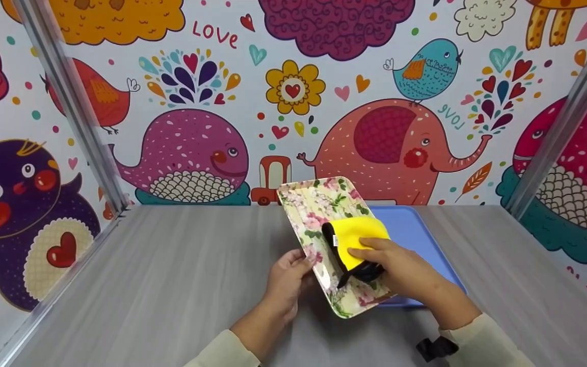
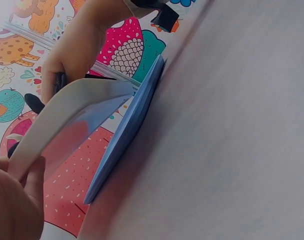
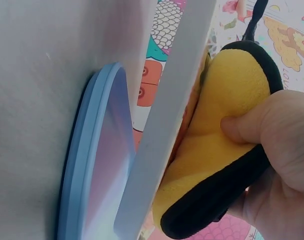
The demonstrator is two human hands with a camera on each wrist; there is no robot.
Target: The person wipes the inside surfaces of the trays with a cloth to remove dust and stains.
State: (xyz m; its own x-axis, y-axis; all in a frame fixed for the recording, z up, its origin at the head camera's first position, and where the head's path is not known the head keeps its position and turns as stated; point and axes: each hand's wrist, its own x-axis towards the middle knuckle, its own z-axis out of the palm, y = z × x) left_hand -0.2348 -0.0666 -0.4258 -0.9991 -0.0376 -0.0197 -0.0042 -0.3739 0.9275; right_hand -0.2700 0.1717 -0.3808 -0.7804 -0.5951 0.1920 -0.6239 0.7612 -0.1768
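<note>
A floral tray [image 1: 306, 209] is held tilted above the table in the head view. My left hand [image 1: 284, 285] grips its left edge, thumb on the patterned face; the left wrist view shows the pale underside of the tray [image 2: 67, 107]. With my right hand [image 1: 408, 267] I hold a folded yellow cloth with black edging [image 1: 357, 234] against the tray's face. In the right wrist view, the thumb presses into the yellow cloth [image 3: 227, 105], which lies along the tray. Some of the right fingers are hidden behind the cloth.
A blue tray [image 1: 416, 234] lies flat on the grey table [image 1: 186, 275], behind and to the right of the floral one. A wall with cartoon animals [image 1: 293, 153] closes off the back, with metal posts [image 1: 77, 107] at the corners.
</note>
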